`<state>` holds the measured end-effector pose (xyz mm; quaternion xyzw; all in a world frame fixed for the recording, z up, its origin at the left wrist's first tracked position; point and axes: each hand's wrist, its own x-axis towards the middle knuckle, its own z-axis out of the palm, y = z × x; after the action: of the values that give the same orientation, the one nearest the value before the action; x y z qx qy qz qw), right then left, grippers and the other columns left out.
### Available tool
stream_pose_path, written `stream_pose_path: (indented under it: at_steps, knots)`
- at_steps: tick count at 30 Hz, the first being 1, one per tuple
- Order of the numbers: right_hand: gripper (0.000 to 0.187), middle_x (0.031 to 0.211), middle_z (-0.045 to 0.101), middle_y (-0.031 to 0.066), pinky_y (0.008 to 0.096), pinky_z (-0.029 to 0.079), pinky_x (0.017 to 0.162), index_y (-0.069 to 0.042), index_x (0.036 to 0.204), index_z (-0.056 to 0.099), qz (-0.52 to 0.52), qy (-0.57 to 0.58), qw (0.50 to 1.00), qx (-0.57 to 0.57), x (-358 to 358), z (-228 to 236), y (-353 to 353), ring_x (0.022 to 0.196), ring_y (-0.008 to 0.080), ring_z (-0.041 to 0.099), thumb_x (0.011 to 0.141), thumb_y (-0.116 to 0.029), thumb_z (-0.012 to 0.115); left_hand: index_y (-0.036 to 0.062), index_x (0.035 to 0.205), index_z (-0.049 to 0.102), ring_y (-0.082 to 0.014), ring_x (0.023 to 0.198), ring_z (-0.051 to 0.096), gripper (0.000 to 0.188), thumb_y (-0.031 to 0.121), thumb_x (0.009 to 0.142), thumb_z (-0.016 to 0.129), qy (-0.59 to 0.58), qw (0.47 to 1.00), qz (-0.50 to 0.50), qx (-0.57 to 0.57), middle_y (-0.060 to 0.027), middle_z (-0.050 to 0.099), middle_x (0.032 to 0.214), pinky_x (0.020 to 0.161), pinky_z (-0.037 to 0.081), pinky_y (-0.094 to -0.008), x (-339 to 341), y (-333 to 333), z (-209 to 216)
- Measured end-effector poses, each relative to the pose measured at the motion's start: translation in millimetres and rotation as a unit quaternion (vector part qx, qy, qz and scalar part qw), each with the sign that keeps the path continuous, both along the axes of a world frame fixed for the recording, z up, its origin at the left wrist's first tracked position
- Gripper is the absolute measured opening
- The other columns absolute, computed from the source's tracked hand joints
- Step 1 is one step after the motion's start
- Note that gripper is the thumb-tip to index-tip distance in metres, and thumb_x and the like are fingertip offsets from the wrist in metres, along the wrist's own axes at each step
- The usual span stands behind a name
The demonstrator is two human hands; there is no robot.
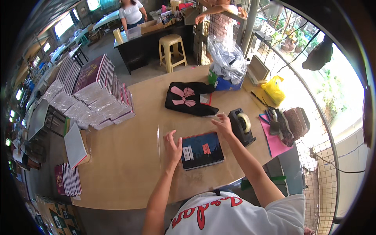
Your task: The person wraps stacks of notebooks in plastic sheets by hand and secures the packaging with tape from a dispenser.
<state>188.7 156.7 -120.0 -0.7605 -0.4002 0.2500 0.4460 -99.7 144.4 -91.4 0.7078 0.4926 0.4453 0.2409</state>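
Note:
A dark spiral-bound notebook [201, 152] with an orange-red patch and a pale label lies on the table before me, looking clear-wrapped. By its left edge is my left hand [172, 145], fingers bent but apart and nothing visible in them. My right hand [223, 125] hovers over the notebook's far right corner, close to a black tape dispenser [241, 127] with a roll of clear tape. Its fingers appear spread; a small pale glint shows near the fingertips, too faint to name. Beyond lies a black cloth bag [174, 103] with a pink bow print.
Tall stacks of wrapped notebooks [100, 92] stand left on the wooden table [125, 164]. A box with clear plastic [227, 62], a yellow plastic bag [273, 89], a pink sheet [274, 141] and a brown bag [293, 123] line the right. Two people are beyond, near a stool [172, 51].

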Motion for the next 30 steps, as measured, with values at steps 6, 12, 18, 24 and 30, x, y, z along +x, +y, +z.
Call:
stream_pose_path:
  at_steps: [6, 12, 18, 24, 30]
  knots:
    - [0.057, 0.135, 0.040, 0.0204, 0.0568, 0.045, 0.097, -0.009, 0.120, 0.059, -0.038, -0.279, 0.952, -0.121, 91.9, -65.0, 76.4, 0.127, 0.0398, 0.039, 0.069, -0.020, 0.079, 0.0097, 0.132, 0.046, -0.0413, 0.123, 0.044, 0.063, 0.008, 0.076, 0.073, 0.156, 0.980, -0.094, 0.073, -0.0210, 0.037, 0.141, 0.103, 0.038, -0.0487, 111.8, 65.8, 22.7]
    - [0.039, 0.125, 0.053, 0.0102, 0.0531, 0.046, 0.090, -0.012, 0.104, 0.068, 0.082, -0.275, 0.957, -0.038, 37.8, -7.2, 94.6, 0.120, 0.0346, 0.047, 0.065, -0.009, 0.075, 0.0196, 0.148, 0.035, -0.0393, 0.142, 0.029, 0.090, 0.009, 0.068, 0.075, 0.354, 0.931, -0.082, 0.032, -0.0108, 0.024, 0.158, 0.110, 0.030, -0.0585, 124.5, 136.9, 6.2]
    - [0.063, 0.131, 0.049, 0.0142, 0.0511, 0.042, 0.099, -0.014, 0.123, 0.059, 0.230, -0.268, 0.911, 0.215, -5.9, 90.9, 102.1, 0.125, 0.0380, 0.043, 0.063, -0.005, 0.073, 0.0143, 0.139, 0.050, -0.0305, 0.131, 0.049, 0.069, 0.006, 0.073, 0.070, 0.153, 0.979, -0.071, 0.118, -0.0097, 0.056, 0.136, 0.106, 0.039, -0.0497, 125.0, 202.4, -19.3]
    - [0.106, 0.149, 0.030, 0.0263, 0.0475, 0.031, 0.114, -0.005, 0.151, 0.024, 0.115, -0.119, 0.947, 0.274, -17.4, 95.1, 63.0, 0.138, 0.0441, 0.031, 0.059, -0.005, 0.078, -0.0060, 0.113, 0.065, -0.0335, 0.098, 0.068, 0.030, 0.011, 0.088, 0.061, -0.163, 0.985, 0.049, 0.016, -0.0241, 0.070, 0.104, 0.083, 0.051, -0.0396, 135.4, 189.1, 36.0]
    - [0.087, 0.147, 0.038, 0.0262, 0.0459, 0.034, 0.112, -0.003, 0.147, 0.035, 0.064, -0.017, 0.953, 0.294, -48.5, 70.2, 43.6, 0.138, 0.0409, 0.037, 0.070, -0.016, 0.076, -0.0131, 0.120, 0.057, -0.0393, 0.104, 0.065, 0.038, 0.013, 0.093, 0.051, -0.210, 0.977, 0.030, -0.020, -0.0270, 0.065, 0.113, 0.089, 0.050, -0.0418, 180.0, 52.2, 103.5]
